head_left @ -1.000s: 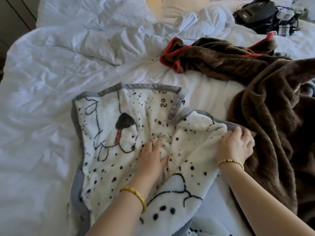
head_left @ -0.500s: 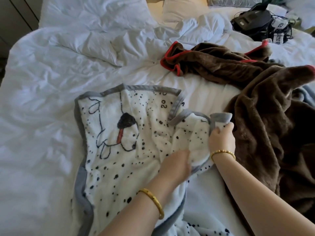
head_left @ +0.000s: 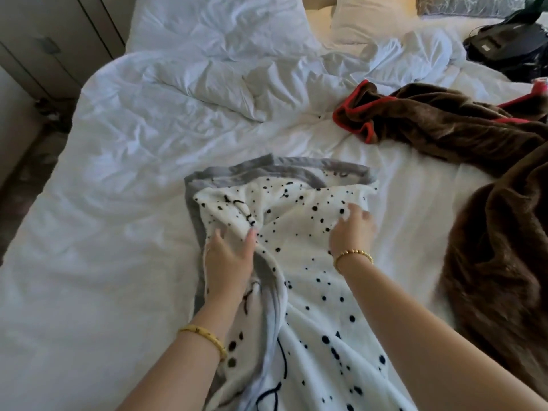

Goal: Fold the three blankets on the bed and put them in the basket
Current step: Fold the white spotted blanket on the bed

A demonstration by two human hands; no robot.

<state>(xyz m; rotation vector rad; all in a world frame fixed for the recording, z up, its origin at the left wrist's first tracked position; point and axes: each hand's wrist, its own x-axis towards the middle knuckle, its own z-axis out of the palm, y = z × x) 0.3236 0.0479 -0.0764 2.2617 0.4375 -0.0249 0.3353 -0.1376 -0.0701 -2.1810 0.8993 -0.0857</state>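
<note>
The spotted blanket point(head_left: 299, 232) looks soft, light and floppy. Both the left hand point(head_left: 229, 262) and right hand point(head_left: 353, 229) rest spread on it; its grey border seems the best hold.

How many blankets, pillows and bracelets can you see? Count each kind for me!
Blankets: 2, the spotted white blanket and the brown blanket. The task names three, but only two show clearly.
Pillows: 2, one white pillow and one grey pillow.
Bracelets: 2, the left bracelet and the right bracelet.
Total: 6
</note>
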